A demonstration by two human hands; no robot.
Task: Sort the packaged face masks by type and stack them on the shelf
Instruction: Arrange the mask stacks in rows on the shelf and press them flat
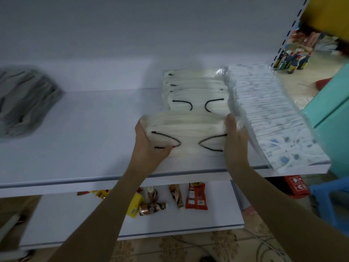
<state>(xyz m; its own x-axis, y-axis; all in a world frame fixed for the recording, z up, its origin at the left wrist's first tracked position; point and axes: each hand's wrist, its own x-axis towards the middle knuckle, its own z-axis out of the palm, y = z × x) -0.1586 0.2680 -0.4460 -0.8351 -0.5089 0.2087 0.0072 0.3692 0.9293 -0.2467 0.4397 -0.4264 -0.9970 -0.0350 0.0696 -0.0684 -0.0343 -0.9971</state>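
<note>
Got my left hand (pixel 151 148) gripping one end of the cream mask pack (pixel 188 133) and my right hand (pixel 236 140) gripping the other. It's on the shelf (pixel 75 138), fronting the cream row (pixel 194 91), patterned packs (pixel 273 114) just beside.

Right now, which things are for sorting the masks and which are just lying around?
For the job: cream mask pack held by left hand and right hand, cream mask row, patterned mask row, grey masks, top shelf.

Just lying about: brown bottles, red snack packet, yellow packet, all on the lower shelf.
</note>
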